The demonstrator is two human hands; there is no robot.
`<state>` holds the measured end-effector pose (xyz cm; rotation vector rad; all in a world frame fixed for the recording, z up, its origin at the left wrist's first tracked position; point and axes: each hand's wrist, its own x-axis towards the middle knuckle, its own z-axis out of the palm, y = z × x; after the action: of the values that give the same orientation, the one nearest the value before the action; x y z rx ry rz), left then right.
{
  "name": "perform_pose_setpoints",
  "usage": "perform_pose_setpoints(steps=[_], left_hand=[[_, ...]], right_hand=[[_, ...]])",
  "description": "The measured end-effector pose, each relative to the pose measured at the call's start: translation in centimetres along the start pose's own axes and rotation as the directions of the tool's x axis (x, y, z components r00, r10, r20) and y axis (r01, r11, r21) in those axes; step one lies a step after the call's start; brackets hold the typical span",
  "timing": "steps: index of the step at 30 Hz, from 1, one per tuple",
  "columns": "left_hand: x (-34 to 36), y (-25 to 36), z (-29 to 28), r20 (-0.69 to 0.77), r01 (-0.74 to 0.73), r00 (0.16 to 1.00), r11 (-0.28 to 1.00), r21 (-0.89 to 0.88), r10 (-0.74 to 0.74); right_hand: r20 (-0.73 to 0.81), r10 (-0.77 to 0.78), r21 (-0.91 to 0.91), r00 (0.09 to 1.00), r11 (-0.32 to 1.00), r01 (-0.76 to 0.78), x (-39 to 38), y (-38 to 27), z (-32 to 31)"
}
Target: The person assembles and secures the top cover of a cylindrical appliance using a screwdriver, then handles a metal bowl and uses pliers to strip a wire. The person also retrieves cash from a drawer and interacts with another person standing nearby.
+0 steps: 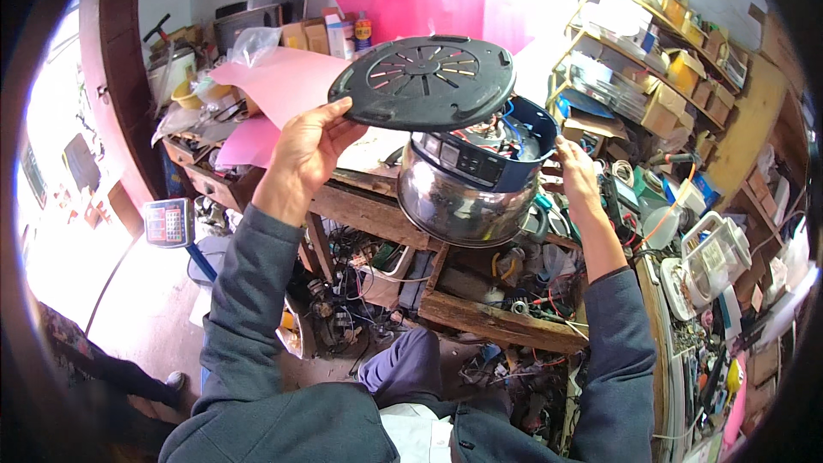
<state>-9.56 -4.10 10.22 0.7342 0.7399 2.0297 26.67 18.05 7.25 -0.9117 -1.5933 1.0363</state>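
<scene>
My left hand (310, 144) grips the left edge of a black plastic disc (381, 103) with radial slots, raised over a steel pot-shaped appliance (463, 210). The appliance has a dark upper band with a control panel (454, 162), and coloured wires (510, 135) show inside its top, partly hidden by the disc. My right hand (576, 170) has its fingers closed on the right rim of the appliance, which rests at the front of a cluttered wooden bench (358, 204).
Pink sheets (274, 90) and boxes lie behind. Crowded shelves (651, 69) and plastic containers (711, 257) fill the right. A scale display (168, 223) on a post stands left. An open drawer (493, 317) and tangled cables sit below; another person's leg (120, 377) shows at lower left.
</scene>
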Motion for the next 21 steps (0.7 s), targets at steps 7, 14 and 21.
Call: perform_pose_setpoints(steps=[7,14,21], left_hand=[[3.4,-3.4,2.9,0.083,0.07,0.994,0.997,-0.007,-0.07],[4.3,-4.2,4.0,0.137,0.151,0.98,0.988,-0.026,-0.146],[3.8,-4.6,5.2,0.14,0.175,0.976,0.982,-0.069,-0.164]], right_hand=[[-0.146,-0.387,-0.279,0.91,0.899,0.337,-1.4,-2.1,0.2],[0.084,-0.136,0.321,0.987,0.941,0.103,-3.1,-8.2,1.9],[0.238,-0.095,0.549,0.967,0.834,-0.053,-2.5,-8.0,2.6]])
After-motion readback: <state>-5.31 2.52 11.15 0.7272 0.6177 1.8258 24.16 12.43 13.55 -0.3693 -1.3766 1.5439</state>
